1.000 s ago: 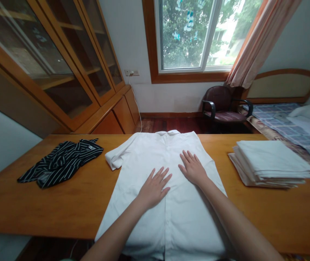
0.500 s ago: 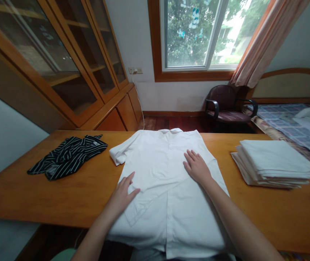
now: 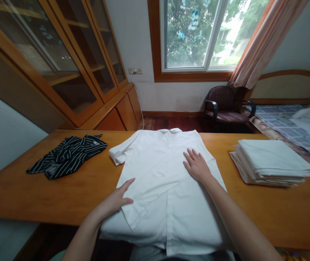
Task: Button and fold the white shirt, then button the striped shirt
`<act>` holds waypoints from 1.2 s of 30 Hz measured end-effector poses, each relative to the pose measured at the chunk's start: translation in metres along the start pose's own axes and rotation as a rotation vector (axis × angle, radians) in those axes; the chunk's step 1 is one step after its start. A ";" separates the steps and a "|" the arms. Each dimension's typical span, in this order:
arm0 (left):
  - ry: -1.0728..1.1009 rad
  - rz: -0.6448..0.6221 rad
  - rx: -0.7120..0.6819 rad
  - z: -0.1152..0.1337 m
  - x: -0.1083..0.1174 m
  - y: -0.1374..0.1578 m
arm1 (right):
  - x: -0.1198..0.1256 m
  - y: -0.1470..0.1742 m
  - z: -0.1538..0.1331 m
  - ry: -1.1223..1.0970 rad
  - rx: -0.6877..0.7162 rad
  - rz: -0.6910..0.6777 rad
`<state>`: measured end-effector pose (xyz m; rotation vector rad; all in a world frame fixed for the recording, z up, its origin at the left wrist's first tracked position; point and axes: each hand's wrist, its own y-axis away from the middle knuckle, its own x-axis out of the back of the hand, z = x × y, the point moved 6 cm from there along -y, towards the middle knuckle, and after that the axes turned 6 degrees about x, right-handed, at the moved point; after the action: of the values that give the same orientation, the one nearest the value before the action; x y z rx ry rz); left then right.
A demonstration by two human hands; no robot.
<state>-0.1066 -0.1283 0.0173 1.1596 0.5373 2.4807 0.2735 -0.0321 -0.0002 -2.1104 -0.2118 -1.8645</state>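
A white shirt (image 3: pixel 155 163) lies spread front down or up, I cannot tell which, with its collar toward the far table edge. One sleeve (image 3: pixel 124 150) sticks out at the left, and a diagonal flap of cloth crosses the lower body. My right hand (image 3: pixel 197 165) rests flat on the upper right of the shirt, fingers stretched. At the shirt's left edge is my left hand (image 3: pixel 119 199), its thumb and index finger spread apart over the cloth; the other fingers are mostly hidden. The lower hem hangs over the near edge.
A black striped garment (image 3: pixel 68 156) lies crumpled on the wooden table (image 3: pixel 95 195) at the left. A stack of folded white cloth (image 3: pixel 273 159) is at the right. Beyond stand a glass-door cabinet (image 3: pixel 100 96), an armchair (image 3: pixel 221 103) and a bed (image 3: pixel 282 123).
My left hand has slid down and left along the shirt's left edge, and the lower left cloth has spread slightly outward. The right hand stays in place on the shirt.
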 end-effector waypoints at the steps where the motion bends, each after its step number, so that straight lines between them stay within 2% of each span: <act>1: -0.066 0.001 0.002 0.002 0.001 0.001 | -0.001 0.000 0.001 0.003 0.000 -0.009; 4: -0.326 0.025 0.099 0.004 0.009 0.006 | -0.003 0.001 0.003 0.014 0.005 -0.027; 7: -0.569 0.152 0.139 0.014 0.021 0.012 | -0.005 0.003 0.003 0.025 0.013 -0.036; 10: -0.668 0.281 -0.051 0.042 0.018 0.008 | -0.004 0.003 0.003 0.023 0.013 -0.047; 13: -0.668 0.365 -0.326 0.078 -0.004 -0.006 | -0.002 -0.002 -0.003 -0.015 0.026 -0.069; 16: -0.659 0.441 -0.578 0.114 -0.034 -0.025 | 0.000 -0.012 -0.017 -0.092 0.097 -0.089; 20: -0.682 0.370 -0.799 0.143 -0.068 -0.048 | -0.002 -0.026 -0.036 -0.129 0.173 -0.067; 23: -0.709 0.320 -0.876 0.144 -0.078 -0.055 | -0.005 -0.032 -0.035 -0.100 0.188 -0.037; 25: -0.719 0.324 -0.889 0.140 -0.079 -0.055 | -0.007 -0.033 -0.024 -0.078 0.180 -0.028; 32: -0.775 0.334 -0.831 0.123 -0.079 -0.047 | -0.013 -0.039 0.057 0.006 0.001 -0.037; 36: -0.787 0.354 -0.827 0.119 -0.079 -0.045 | -0.014 -0.044 0.084 0.022 -0.064 -0.067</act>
<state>0.0413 -0.1035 0.0156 1.7242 -0.8730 1.8588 0.3362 0.0383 -0.0161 -2.1487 -0.2227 -1.9561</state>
